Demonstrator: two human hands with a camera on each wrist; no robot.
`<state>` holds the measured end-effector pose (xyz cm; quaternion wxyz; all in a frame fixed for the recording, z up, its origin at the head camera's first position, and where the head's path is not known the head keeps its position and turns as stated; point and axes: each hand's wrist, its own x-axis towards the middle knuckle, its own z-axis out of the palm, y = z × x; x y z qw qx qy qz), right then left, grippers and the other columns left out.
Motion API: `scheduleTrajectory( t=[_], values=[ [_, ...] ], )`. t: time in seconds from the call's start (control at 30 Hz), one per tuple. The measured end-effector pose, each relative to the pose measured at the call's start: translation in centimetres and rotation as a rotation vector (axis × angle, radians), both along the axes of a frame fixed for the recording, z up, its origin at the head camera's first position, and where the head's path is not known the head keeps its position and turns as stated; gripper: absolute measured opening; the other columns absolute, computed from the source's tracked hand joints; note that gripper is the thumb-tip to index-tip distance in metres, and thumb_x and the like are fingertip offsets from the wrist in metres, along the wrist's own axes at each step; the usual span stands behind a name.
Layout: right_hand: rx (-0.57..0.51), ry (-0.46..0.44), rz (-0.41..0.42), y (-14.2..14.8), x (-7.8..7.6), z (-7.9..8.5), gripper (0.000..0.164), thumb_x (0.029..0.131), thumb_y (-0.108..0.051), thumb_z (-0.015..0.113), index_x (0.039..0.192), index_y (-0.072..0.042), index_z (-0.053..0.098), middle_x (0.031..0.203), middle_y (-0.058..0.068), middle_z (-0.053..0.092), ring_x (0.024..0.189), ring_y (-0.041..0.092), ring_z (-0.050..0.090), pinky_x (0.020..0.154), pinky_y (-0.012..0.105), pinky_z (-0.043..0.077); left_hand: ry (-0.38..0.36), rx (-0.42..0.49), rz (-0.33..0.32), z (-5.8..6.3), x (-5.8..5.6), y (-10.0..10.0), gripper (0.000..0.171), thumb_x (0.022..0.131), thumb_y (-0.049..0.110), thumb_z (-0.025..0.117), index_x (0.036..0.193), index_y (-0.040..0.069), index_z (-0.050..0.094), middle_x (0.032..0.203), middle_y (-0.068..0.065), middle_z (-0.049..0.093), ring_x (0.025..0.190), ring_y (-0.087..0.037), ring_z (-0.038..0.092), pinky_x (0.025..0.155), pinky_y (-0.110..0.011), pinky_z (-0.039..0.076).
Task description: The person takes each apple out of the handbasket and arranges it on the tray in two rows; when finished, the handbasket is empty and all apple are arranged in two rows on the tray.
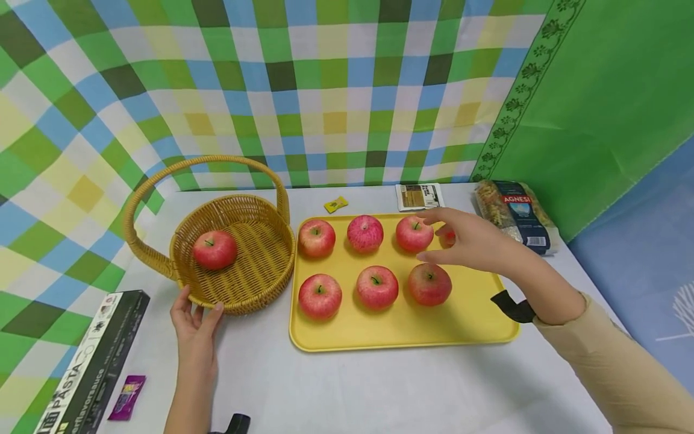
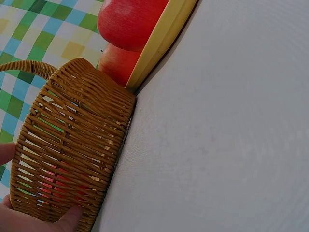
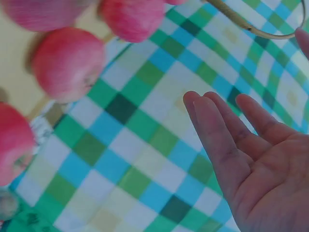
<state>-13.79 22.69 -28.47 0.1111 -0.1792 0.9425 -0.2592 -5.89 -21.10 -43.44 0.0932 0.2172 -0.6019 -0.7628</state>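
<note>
My left hand point(image 1: 196, 330) grips the near-left edge of a round wicker basket point(image 1: 262, 299), its thumb against the outer wall. One red apple point(image 1: 215, 249) lies inside the basket; in the left wrist view it shows through the weave. My right hand point(image 1: 472, 241) hovers over the right part of a yellow tray point(image 1: 379, 337), thumb and fingers spread with nothing between them. Nearest to it are a back-row apple point(image 1: 414, 234) and a front-row apple point(image 1: 430, 284). Another apple point(image 1: 447, 237) is mostly hidden behind this hand. Several more apples point(image 1: 377, 287) lie on the tray.
Behind the tray lie a small yellow packet point(image 1: 336, 204) and a white-and-brown packet point(image 1: 419, 197). A pasta bag point(image 1: 515, 214) lies at the back right. On the left are a dark pasta box point(image 1: 97, 361) and a purple packet point(image 1: 127, 398). The basket's tall handle point(image 1: 135, 223) arches upward.
</note>
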Motion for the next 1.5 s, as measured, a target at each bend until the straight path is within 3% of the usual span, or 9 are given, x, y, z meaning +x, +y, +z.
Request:
scheduleTrajectory(
  t=[0.3, 0.6, 0.7, 0.8, 1.1, 1.3, 1.5],
  values=[
    [-0.186, 0.004, 0.060, -4.9, -1.3, 1.6, 0.080, 0.081, -0.046, 0.076, 0.147, -0.022, 0.038, 0.137, 0.002, 0.050, 0.119, 0.022, 0.052, 0.095, 0.045, 0.049, 0.063, 0.000, -0.015, -0.2, 0.1, 0.0, 0.073, 0.096, 0.006, 0.058, 0.150, 0.024, 0.012, 0.158, 0.004, -0.001, 0.147, -0.019, 0.006, 0.108, -0.024, 0.033],
    [-0.386, 0.002, 0.193, -13.1, -3.5, 1.7, 0.080, 0.081, -0.040, 0.077, 0.147, -0.023, 0.037, 0.136, -0.004, 0.050, 0.114, 0.012, 0.053, 0.092, 0.028, 0.050, 0.046, -0.007, -0.001, -0.2, 0.1, -0.1, 0.073, 0.096, 0.007, 0.059, 0.150, 0.025, 0.014, 0.159, 0.005, 0.002, 0.146, -0.018, 0.008, 0.108, -0.025, 0.033],
    [-0.445, -0.016, 0.215, -16.7, -4.0, 1.0, 0.083, 0.080, -0.039, 0.078, 0.149, -0.022, 0.035, 0.136, -0.003, 0.049, 0.113, 0.012, 0.053, 0.089, 0.024, 0.050, 0.037, -0.008, 0.005, -0.1, 0.2, -0.2, 0.072, 0.096, 0.006, 0.058, 0.150, 0.025, 0.014, 0.159, 0.005, 0.002, 0.146, -0.018, 0.008, 0.108, -0.025, 0.033],
    [-0.430, -0.012, 0.231, -20.4, -4.5, -0.3, 0.086, 0.079, -0.044, 0.077, 0.149, -0.022, 0.033, 0.137, -0.001, 0.048, 0.115, 0.014, 0.052, 0.089, 0.024, 0.050, 0.032, -0.008, 0.009, 0.0, 0.1, -0.2, 0.072, 0.096, 0.005, 0.057, 0.150, 0.025, 0.014, 0.159, 0.005, 0.002, 0.146, -0.018, 0.009, 0.108, -0.026, 0.033],
    [-0.385, -0.016, 0.190, -28.5, -5.5, -6.3, 0.094, 0.077, -0.051, 0.077, 0.150, -0.017, 0.030, 0.146, 0.002, 0.042, 0.130, 0.018, 0.044, 0.102, 0.034, 0.043, 0.037, -0.014, -0.008, -0.1, -0.2, -0.1, 0.072, 0.096, 0.003, 0.056, 0.150, 0.024, 0.013, 0.158, 0.004, 0.001, 0.146, -0.020, 0.008, 0.109, -0.029, 0.032],
    [-0.359, -0.035, 0.172, -32.8, -5.0, -7.5, 0.094, 0.075, -0.050, 0.079, 0.149, -0.015, 0.032, 0.145, 0.000, 0.043, 0.129, 0.015, 0.045, 0.101, 0.028, 0.043, 0.069, 0.000, -0.012, -0.2, -0.1, -0.1, 0.072, 0.096, 0.001, 0.056, 0.150, 0.021, 0.012, 0.158, 0.002, 0.001, 0.146, -0.023, 0.008, 0.109, -0.029, 0.032],
    [-0.291, -0.009, 0.062, -35.5, -5.7, -8.8, 0.095, 0.073, -0.054, 0.078, 0.148, -0.014, 0.036, 0.140, 0.000, 0.048, 0.123, 0.013, 0.049, 0.098, 0.027, 0.045, 0.097, 0.005, -0.003, -0.2, -0.2, -0.1, 0.071, 0.095, 0.001, 0.057, 0.149, 0.019, 0.014, 0.158, 0.000, 0.000, 0.146, -0.025, 0.009, 0.110, -0.029, 0.032]
  ],
)
